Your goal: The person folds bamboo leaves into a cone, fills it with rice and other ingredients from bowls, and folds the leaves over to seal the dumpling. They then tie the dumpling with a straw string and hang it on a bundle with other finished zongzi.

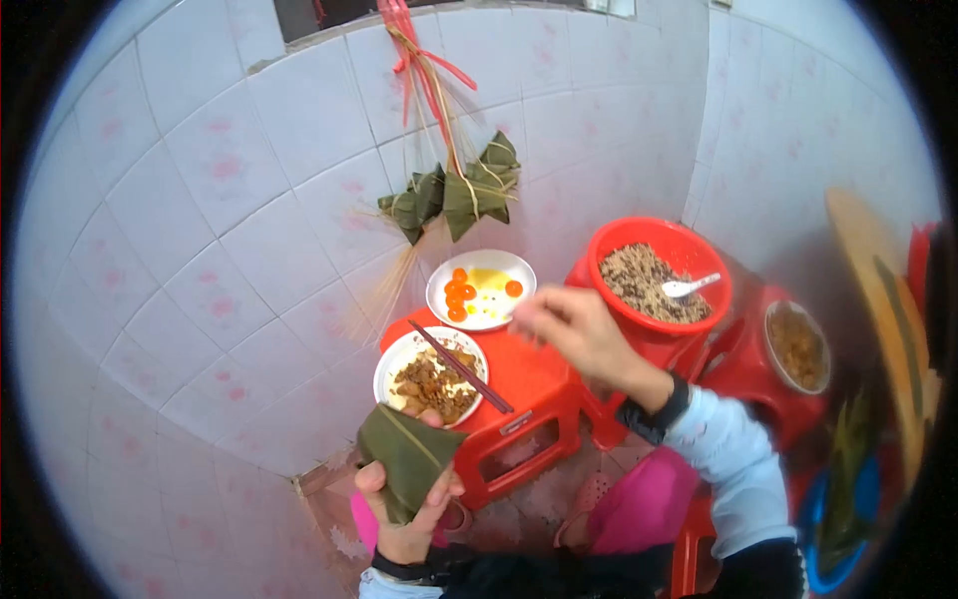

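Leaf parcel (407, 459) is in L hand (407, 539), low, just off near side of red stool (529, 374); looks folded shut, no tie visible on side facing cam. L fingers wrapped round it, thumb one side, fingertips opposite. R hand (577, 327) is up, appears over stool near yolk dish (432, 295); fingers curled in, narrow, but blurred, can't tell if they pinch anything. Tied parcels (464, 205) hang against tiled wall (279, 290), loose strands (392, 283) trailing below. Filling plate (382, 374) w/ chopsticks (459, 364) sits on stool. Step in hand: prob end of wrap, pre-tie. Next move prob calls for firm L grip so folds don't open, R taking a free strand, then winding it tight round parcel. Risk IMO: slack grip, corner leaks.
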The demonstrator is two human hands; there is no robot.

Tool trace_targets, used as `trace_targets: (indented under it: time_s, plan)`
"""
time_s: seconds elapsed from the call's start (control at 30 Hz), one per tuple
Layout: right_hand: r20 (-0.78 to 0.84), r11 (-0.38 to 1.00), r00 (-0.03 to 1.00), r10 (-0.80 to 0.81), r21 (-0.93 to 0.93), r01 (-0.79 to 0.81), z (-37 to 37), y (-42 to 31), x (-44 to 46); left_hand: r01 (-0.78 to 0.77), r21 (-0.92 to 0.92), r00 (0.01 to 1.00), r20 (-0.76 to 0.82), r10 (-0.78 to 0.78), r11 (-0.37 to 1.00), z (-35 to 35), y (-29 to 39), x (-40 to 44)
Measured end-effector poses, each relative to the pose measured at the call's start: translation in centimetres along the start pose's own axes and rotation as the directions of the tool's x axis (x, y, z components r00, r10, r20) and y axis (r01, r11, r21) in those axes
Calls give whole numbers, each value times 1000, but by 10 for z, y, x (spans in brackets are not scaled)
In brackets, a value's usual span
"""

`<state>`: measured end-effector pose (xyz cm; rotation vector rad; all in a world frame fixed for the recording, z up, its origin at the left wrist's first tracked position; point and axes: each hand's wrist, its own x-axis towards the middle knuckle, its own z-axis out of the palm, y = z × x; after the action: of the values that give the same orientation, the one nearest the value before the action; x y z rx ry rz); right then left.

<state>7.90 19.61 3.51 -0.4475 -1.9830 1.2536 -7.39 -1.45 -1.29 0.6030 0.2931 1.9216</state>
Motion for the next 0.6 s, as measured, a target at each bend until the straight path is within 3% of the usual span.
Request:
trace_targets:
  time_s: [0.03,0.1,0.17,0.23,0.3,0.33,0.43,0.47,0.53,0.6]
  plan:
    - [-83,963,978,-192,-207,171,-1,-1,26,-27,83,999,-44,31,996,1,11,0]
    - [-16,788,883,-469,-460,410,-6,-17,79,-48,99,995,-85,57,994,-11,28,-3]
    - [-22,769,868,-496,-474,428,-4,-18,137,-64,106,987,-141,79,992,-22,42,-5]
    - [-165,737,803,-573,-533,416,3,-9,193,-92,123,976,-187,114,988,-31,54,-11]
    - [-219,957,956,-197,-253,139,6,-7,241,-125,135,961,-231,154,983,-42,64,-14]
    - [-209,956,957,-202,-254,146,8,1,262,-144,127,957,-234,170,981,-47,69,-14]
    - [-358,785,879,-314,-619,28,12,30,290,-164,111,949,-252,188,980,-62,81,-13]
    - [-351,784,882,-313,-621,31,7,30,289,-166,103,947,-260,188,981,-67,84,-12]
    - [-335,595,836,-435,-803,-12,-11,38,286,-172,99,942,-274,193,980,-77,89,-11]
    - [-306,526,849,-430,-850,-40,-32,43,293,-171,83,939,-287,188,982,-84,89,-7]
